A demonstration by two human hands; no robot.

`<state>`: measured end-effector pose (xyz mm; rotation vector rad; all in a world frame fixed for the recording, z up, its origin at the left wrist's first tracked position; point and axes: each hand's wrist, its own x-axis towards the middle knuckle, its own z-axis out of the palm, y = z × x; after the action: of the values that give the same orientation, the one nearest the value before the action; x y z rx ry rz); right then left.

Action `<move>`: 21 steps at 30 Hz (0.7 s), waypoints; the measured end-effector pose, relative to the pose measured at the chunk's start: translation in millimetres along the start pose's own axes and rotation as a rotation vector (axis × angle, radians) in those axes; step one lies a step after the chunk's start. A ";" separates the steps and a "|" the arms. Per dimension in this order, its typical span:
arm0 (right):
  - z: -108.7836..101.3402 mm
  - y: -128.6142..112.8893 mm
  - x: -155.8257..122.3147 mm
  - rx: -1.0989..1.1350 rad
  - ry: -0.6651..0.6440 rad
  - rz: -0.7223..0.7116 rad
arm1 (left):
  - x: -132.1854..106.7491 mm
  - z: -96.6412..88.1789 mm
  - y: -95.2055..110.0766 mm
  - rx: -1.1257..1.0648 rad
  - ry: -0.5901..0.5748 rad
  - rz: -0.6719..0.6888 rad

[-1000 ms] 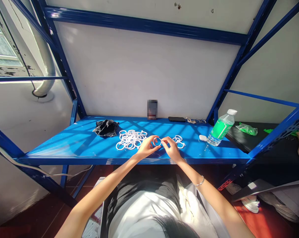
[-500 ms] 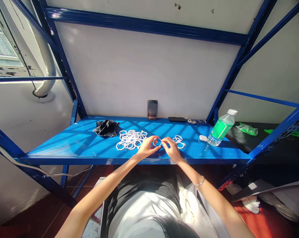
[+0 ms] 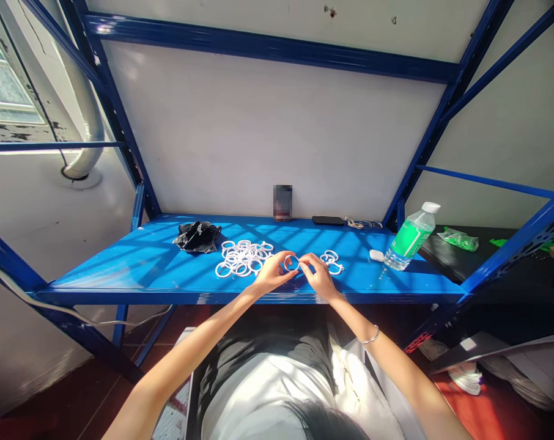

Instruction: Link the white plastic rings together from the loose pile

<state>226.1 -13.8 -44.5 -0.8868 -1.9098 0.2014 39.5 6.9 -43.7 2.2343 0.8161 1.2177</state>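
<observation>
Near the front edge of the blue table [image 3: 144, 278], both hands meet at one white plastic ring [image 3: 298, 264]. My left hand [image 3: 273, 272] curls around the ring's left side, thumb below and fingers above. At its right edge, the fingertips of my right hand [image 3: 319, 276] pinch together; any small part between them is too tiny to make out. A heap of similar white rings [image 3: 240, 260] lies just left of my left hand. Behind my right hand sits a smaller group of white rings [image 3: 334, 267].
A crumpled black plastic bag [image 3: 198, 237] lies on the left. To the right stand a green-labelled bottle [image 3: 409, 238] and a small white case [image 3: 376, 255]. A black phone [image 3: 327, 220] and a cable [image 3: 362, 224] lie along the back. Blue posts frame the table.
My hands and the ring stay practically in the same place. At the far right edge, another person's hand has shifted slightly.
</observation>
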 end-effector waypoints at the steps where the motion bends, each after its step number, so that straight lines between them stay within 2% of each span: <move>1: 0.0 0.1 0.1 0.000 0.000 0.002 | 0.0 0.0 0.0 0.002 0.000 -0.001; 21: 2.5 -2.3 -0.1 0.103 0.048 0.109 | 2.7 -2.9 9.4 -0.088 -0.006 -0.116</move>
<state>222.9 -15.0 -44.8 -0.9195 -1.7920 0.3380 40.8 2.4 -34.6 2.0896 0.8605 1.1689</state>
